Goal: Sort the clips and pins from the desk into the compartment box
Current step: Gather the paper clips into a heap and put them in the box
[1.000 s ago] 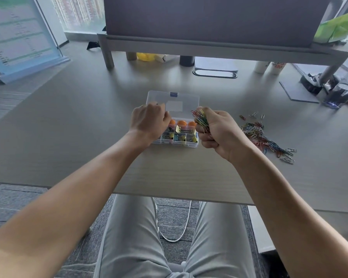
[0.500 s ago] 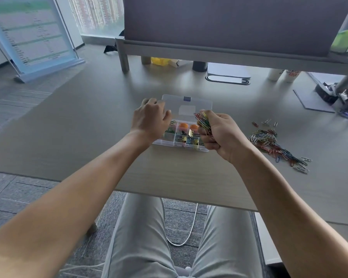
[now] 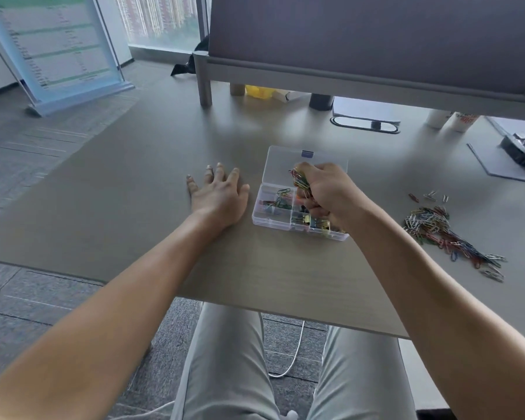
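While the left hand (image 3: 217, 195) lies flat on the desk (image 3: 134, 192) with its fingers straight and spread, holding nothing, the right hand (image 3: 325, 192) is curled into a fist around a bunch of coloured paper clips (image 3: 300, 180) directly over the compartment box (image 3: 273, 219). That box is clear plastic, divided into small cells, with its hinged lid (image 3: 281, 166) laid open toward 12 o'clock and a small blue label at the lid's far edge. Its left-hand cells hold a few loose paper clips, green and red among them; the near cells at about 5 o'clock from the box's middle hold gold and dark binder clips (image 3: 305, 220). What lies under the fist cannot be made out. At 3 o'clock from the box, well apart from it, a loose pile of paper clips (image 3: 440, 234) in many colours trails toward 4 o'clock, and a few stray clips (image 3: 431, 196) sit just beyond it at 12 o'clock. The left hand rests just beside the box at its 9 o'clock, not touching it.
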A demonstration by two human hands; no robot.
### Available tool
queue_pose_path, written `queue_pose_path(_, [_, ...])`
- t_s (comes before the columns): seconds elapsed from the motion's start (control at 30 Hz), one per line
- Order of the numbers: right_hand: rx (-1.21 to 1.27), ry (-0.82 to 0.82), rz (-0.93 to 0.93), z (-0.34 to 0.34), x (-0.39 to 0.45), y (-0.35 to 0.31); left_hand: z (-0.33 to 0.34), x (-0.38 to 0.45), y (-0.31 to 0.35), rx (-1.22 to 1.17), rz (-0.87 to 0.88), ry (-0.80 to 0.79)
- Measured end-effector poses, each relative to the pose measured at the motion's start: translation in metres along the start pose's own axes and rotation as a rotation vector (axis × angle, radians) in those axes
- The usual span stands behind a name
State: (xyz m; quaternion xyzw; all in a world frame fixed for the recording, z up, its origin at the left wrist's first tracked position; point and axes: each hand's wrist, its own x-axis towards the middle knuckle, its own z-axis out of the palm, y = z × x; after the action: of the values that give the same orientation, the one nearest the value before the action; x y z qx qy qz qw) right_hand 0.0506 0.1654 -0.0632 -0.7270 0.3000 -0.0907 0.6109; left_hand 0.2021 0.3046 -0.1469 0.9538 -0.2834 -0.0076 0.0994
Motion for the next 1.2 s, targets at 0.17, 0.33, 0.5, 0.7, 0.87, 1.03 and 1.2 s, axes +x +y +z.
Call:
queue_pose_path(0.17, [-0.438, 0.021, -0.089, 0.015, 0.023, -0.002, 0.004, 0.0, -0.001, 0.0, -0.005, 0.026])
queue_pose_path(0.33, [-0.905, 0.092, -0.228, 0.033, 0.029, 0.0, 0.003, 0.0, -0.001, 0.014, -0.012, -0.005])
queue_pose_path(0.5, [-1.054, 0.208, -0.282, 0.045, 0.023, 0.0, 0.002, -0.002, 0.0, 0.033, -0.01, -0.029])
queue_pose_path(0.7, [-1.075, 0.284, -0.317, 0.055, 0.021, 0.01, 0.003, -0.003, -0.002, 0.027, 0.0, -0.021])
queue_pose_path(0.87, [-1.056, 0.284, -0.296, 0.052, 0.02, 0.008, 0.004, -0.004, -0.003, 0.035, 0.008, -0.002])
queue_pose_path(1.03, [-0.987, 0.261, -0.289, 0.049, 0.022, 0.003, 0.004, -0.005, -0.003, 0.027, 0.007, 0.007])
queue_pose_path(1.2, [-1.011, 0.241, -0.346, 0.055, 0.017, 0.003, 0.005, -0.004, -0.003, 0.023, 0.005, 0.015])
